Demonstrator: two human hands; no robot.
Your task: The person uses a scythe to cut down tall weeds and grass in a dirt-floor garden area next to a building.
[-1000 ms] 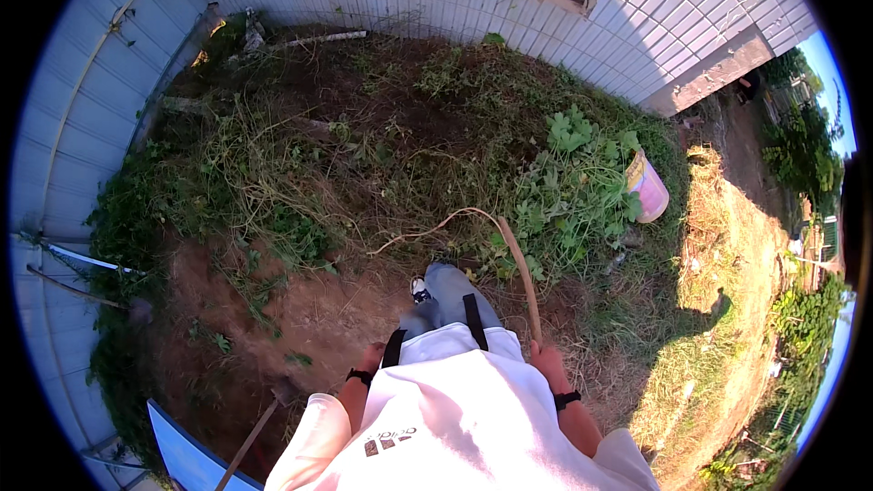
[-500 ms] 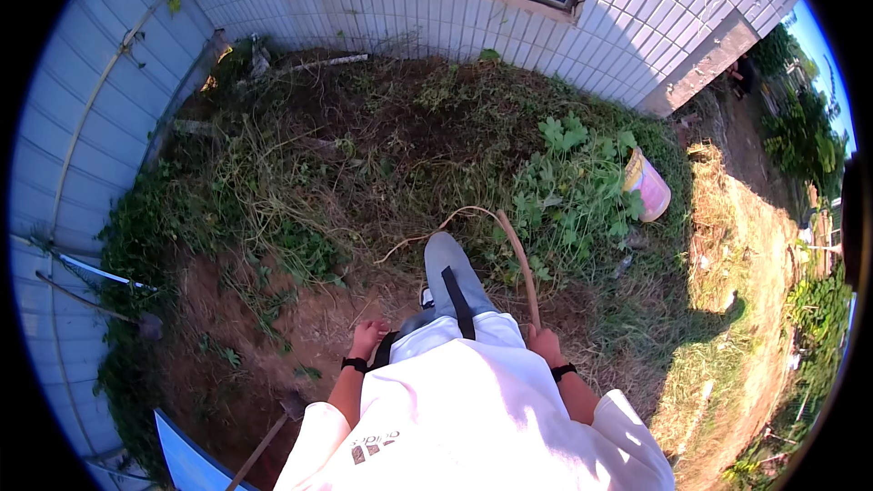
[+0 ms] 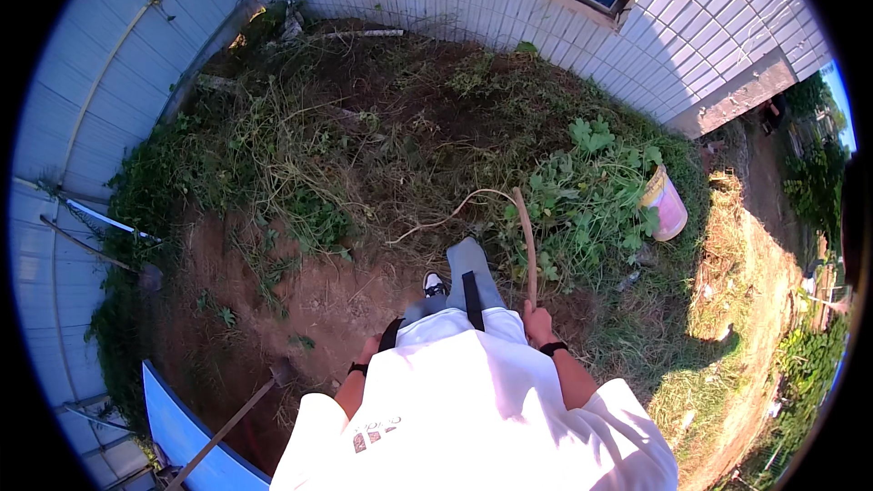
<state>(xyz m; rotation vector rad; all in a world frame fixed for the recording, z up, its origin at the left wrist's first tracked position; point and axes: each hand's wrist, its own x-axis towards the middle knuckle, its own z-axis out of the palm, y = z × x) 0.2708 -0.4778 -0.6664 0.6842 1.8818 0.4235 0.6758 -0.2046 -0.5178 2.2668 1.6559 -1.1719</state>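
My right hand (image 3: 538, 322) is wrapped round the near end of a curved wooden stick (image 3: 530, 250), which points ahead from beside my right leg. From the stick's far end a thin, tan, curved strand (image 3: 464, 204) bends away to the left over the weeds; whether it is part of the stick cannot be told. My left hand (image 3: 370, 346) hangs low by my left hip. Its fingers are mostly hidden behind my clothes and a dark strap. Below lie bare soil and a tangle of cut or flattened weeds (image 3: 300, 164).
A pink and yellow bucket (image 3: 668, 207) lies tipped beside leafy green plants (image 3: 582, 186). To the left, a long-handled tool (image 3: 223, 432) leans near a blue panel (image 3: 173, 409). A metal wall (image 3: 100, 100) and a tiled wall (image 3: 509, 23) border the plot. A sunlit path (image 3: 750, 282) runs along the right.
I have stepped, and my left shoe now shows. The stick still points ahead in my right hand. My left hand has drawn back beside my hip, its fingers now mostly hidden.
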